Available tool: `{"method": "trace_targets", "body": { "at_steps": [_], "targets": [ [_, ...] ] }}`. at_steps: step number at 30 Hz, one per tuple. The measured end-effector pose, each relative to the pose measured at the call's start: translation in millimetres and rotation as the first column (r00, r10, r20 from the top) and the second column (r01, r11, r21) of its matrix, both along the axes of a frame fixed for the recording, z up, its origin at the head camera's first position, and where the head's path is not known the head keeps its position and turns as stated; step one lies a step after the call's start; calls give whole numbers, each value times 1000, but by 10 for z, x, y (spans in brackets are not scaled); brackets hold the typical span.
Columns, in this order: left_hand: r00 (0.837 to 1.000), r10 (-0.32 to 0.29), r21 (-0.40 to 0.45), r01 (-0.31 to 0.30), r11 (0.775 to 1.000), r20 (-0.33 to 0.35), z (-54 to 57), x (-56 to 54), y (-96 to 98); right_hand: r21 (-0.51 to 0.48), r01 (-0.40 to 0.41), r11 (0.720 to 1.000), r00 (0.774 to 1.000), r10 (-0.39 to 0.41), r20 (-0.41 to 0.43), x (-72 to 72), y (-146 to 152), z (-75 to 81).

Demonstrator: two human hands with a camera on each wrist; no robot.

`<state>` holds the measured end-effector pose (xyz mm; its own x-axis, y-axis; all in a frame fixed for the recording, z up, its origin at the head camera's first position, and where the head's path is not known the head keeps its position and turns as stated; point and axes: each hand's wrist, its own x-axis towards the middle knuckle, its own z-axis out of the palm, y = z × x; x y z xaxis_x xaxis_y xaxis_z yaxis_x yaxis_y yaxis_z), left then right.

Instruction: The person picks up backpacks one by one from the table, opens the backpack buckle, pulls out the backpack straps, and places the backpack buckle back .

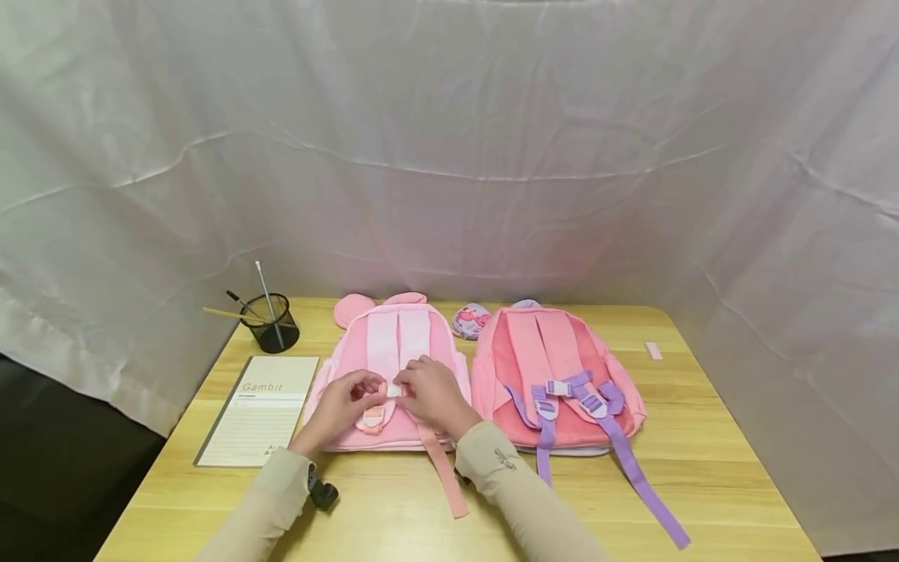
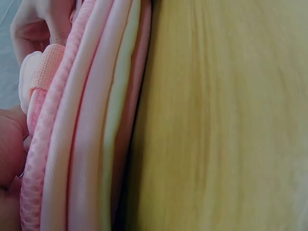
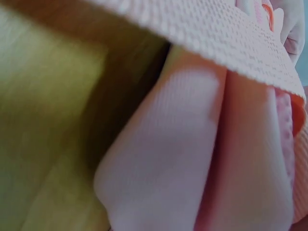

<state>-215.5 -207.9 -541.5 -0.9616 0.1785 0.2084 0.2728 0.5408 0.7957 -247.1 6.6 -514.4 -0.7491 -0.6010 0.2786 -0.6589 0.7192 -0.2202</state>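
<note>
A light pink backpack [image 1: 342, 425] lies on the table with its shoulder straps facing up. Over its lower part both hands meet at a white plastic buckle [image 1: 393, 389]. My left hand [image 1: 337, 410] pinches the buckle's left end at the peach webbing, and my right hand [image 1: 437, 396] pinches its right end. Whether the halves are fully joined is hard to see behind the fingers. Below the left fingers sits a white strap adjuster [image 1: 373, 419]. A loose peach strap [image 1: 442, 472] trails toward the near edge; in the right wrist view peach webbing [image 3: 207, 36] crosses the backpack's side.
To the right lies a coral backpack [image 1: 485, 382] with purple straps [image 1: 635, 468] and a white buckle [image 1: 558, 388]. A notebook [image 1: 260, 421] and a black mesh pen cup [image 1: 284, 332] are on the left. A small pink-and-white block [image 1: 654, 351] lies far right. Grey curtains [image 1: 449, 156] surround the table.
</note>
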Motion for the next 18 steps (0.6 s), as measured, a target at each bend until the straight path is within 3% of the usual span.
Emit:
{"method": "trace_targets", "body": {
  "at_steps": [8,18],
  "targets": [
    [1000,13,-30,-13,999,16,-13,4,18,-88,60,994,994,-51,95,-8,-28,-93],
    [1000,4,-79,-5,997,-19,-14,6,36,-123,66,990,993,-54,102,6,-24,-135]
  ]
}}
